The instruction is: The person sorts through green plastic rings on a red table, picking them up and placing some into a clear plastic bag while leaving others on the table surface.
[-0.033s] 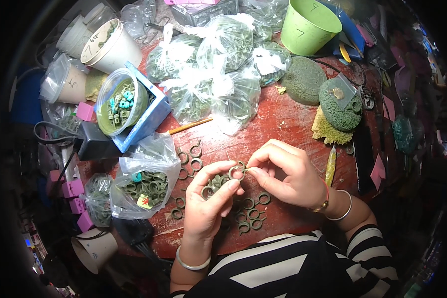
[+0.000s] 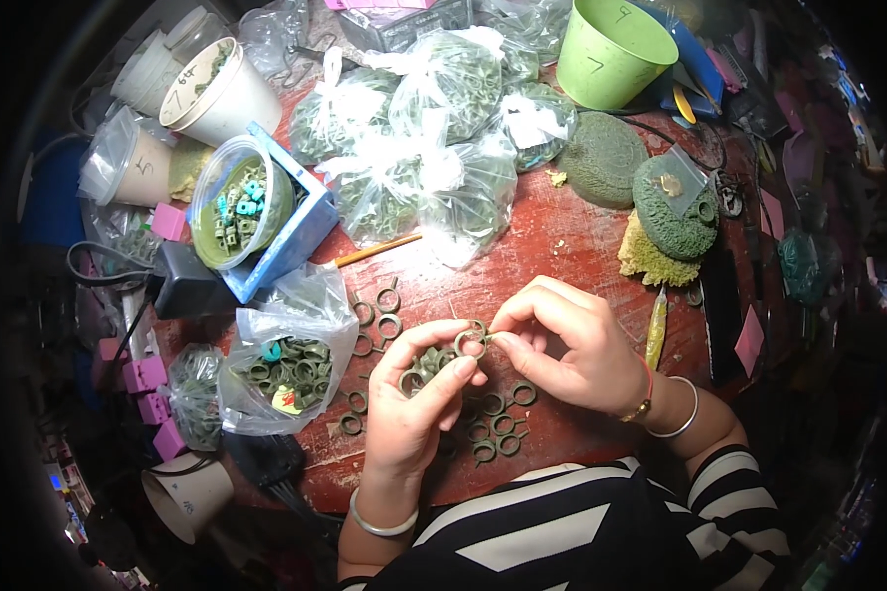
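Cupped in my left hand [image 2: 409, 404] is a small pile of olive-green rings [image 2: 432, 362], with one ring [image 2: 458, 345] held upright between thumb and fingers. My right hand [image 2: 577, 350] pinches at that ring's right side, where a small part projects; its exact shape is too small to tell. Loose matching rings lie on the red tabletop [image 2: 443, 286] in groups, below my hands [image 2: 524, 384] and left of them [image 2: 389, 315]. An open plastic bag [image 2: 291, 384] full of similar pieces sits to the left. A yellow pen-like tool [image 2: 656, 335] lies right of my right hand.
Knotted bags [image 2: 443, 89] of green pieces crowd the back. A green bucket [image 2: 611, 69] and round green pads [image 2: 601, 153] sit back right. Tubs [image 2: 202, 98], a blue tray [image 2: 306, 217] and pink blocks [image 2: 146, 374] line the left. A wooden stick [image 2: 375, 249] lies mid-table.
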`<state>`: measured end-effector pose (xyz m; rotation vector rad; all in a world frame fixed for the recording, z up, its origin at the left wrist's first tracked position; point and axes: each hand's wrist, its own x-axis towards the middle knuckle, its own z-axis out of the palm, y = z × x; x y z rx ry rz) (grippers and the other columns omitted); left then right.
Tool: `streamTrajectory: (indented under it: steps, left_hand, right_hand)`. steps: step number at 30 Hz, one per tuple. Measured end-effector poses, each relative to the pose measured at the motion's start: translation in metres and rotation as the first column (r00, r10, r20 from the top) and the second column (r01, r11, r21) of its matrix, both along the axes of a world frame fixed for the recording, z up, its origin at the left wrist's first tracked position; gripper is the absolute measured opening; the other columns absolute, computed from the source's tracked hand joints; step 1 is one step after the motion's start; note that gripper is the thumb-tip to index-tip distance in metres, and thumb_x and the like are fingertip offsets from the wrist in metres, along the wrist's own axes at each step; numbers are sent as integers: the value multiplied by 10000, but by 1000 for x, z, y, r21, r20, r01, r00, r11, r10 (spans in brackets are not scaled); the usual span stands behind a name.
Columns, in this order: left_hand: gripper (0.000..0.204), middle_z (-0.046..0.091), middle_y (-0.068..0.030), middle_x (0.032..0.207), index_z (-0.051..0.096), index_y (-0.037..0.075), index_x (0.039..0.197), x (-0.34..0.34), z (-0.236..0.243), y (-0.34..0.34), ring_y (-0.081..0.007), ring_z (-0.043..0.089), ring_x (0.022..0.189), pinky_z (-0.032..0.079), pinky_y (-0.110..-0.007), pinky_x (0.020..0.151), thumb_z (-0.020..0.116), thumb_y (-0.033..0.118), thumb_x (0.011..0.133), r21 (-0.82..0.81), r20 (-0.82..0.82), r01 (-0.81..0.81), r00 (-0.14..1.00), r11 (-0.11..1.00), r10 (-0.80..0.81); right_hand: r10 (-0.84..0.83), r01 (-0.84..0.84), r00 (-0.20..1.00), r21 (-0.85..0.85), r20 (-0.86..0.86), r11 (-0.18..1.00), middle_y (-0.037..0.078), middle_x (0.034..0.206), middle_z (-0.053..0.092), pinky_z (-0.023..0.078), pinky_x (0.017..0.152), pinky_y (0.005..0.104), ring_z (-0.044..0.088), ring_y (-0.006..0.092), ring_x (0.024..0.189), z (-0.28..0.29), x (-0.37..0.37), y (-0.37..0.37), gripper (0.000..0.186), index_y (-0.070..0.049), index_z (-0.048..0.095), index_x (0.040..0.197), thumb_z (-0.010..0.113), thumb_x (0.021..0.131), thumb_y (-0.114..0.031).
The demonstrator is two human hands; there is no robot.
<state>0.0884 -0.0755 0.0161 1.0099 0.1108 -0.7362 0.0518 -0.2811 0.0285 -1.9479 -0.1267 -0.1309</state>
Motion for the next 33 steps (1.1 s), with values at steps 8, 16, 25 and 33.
streamTrajectory:
  steps: [8,16,25,33]
  left_hand:
    - [327,691,-97,1034,611,-15,1240,-4,1,-4,-143,719,903,446,-162,480,677,-43,922,162,203,12,978,987,-45]
    - [282,614,-145,1095,569,-36,1211,9,-16,22,-248,670,975,483,-178,486,634,65,956,-449,-107,-157,987,880,121]
    - [74,578,-170,1140,554,25,1014,9,-12,16,-230,626,907,445,-169,480,608,66,984,-454,-133,-160,985,877,111]
    - [240,698,-158,1064,602,-30,1197,5,-3,3,-155,697,815,439,-176,467,638,10,963,-20,-97,-5,995,1000,3]
  right_hand:
    - [-12,11,1000,-28,-21,1000,57,862,624,483,574,231,589,90,639,-3,-3,-1,118,6,673,967,721,860,-8]
    - [20,-22,1000,-131,-11,991,95,903,605,535,639,327,648,207,720,-9,2,1,152,-11,641,1004,700,866,-32]
    - [161,-76,976,-465,146,882,127,974,553,537,721,379,617,289,848,-25,3,3,277,-13,605,1063,741,845,-117]
    - [67,-65,997,-41,44,997,117,921,585,523,671,353,616,267,762,4,2,2,308,-5,615,1011,810,787,-86]
